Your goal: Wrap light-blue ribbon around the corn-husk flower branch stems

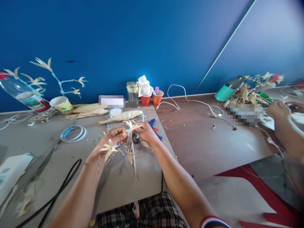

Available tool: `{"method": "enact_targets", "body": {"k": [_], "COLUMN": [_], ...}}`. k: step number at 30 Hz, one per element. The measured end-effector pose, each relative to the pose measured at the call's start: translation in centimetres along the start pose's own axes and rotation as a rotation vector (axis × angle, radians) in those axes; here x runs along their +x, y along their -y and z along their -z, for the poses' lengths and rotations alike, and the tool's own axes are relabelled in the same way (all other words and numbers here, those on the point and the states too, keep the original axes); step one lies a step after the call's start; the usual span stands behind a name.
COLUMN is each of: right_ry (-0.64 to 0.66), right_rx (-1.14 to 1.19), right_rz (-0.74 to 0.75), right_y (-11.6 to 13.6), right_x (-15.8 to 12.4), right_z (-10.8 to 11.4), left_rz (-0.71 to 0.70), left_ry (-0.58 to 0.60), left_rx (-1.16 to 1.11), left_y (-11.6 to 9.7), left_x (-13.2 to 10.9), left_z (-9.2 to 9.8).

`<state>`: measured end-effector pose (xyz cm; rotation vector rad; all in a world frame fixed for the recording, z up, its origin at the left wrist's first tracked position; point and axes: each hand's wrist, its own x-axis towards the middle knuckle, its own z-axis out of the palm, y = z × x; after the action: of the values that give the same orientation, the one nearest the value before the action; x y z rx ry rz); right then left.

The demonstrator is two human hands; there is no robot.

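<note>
My left hand [116, 137] is closed, thumb and finger pinching the light-blue wrapped stem of a pale dried-husk flower [132, 126]. A second pale husk flower [109, 148] on a blue-wrapped stem sticks out below the same hand. My right hand [146, 131] is closed too, its fingertips at the petals of the upper flower from the right side. Beneath the hands, a long dry husk strip [134, 161] points down towards the table edge. Just behind my right hand lies a blue glue gun [152, 126], partly hidden by it.
Rolls of tape [73, 133] and a white spool [116, 112] lie left and behind. Husk bundles [130, 115], a jar [132, 95] and red paper cups [157, 97] line the wall. Finished flower sprigs stand in a cup [60, 104]. At right, another person's hands [279, 110] work.
</note>
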<state>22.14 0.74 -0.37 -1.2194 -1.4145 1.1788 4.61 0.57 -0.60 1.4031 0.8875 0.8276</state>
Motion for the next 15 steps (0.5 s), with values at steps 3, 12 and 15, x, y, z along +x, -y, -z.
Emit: {"method": "enact_targets", "body": {"k": [3, 12, 15], "right_ry": [-0.030, 0.173, -0.038], "right_rx": [-0.153, -0.034, -0.271], "right_rz": [0.031, 0.191, 0.211], "right_y": [0.2, 0.9, 0.3], "right_x": [0.0, -0.7, -0.1], "right_z": [0.5, 2.2, 2.5], "left_rz": [0.014, -0.288, -0.364], "left_ry": [0.056, -0.071, -0.082], "left_rx": [-0.272, -0.640, -0.683], "left_y": [-0.6, -2.6, -2.8], "left_x": [-0.1, -0.9, -1.2], "left_z": [-0.3, 1.6, 2.1]}}
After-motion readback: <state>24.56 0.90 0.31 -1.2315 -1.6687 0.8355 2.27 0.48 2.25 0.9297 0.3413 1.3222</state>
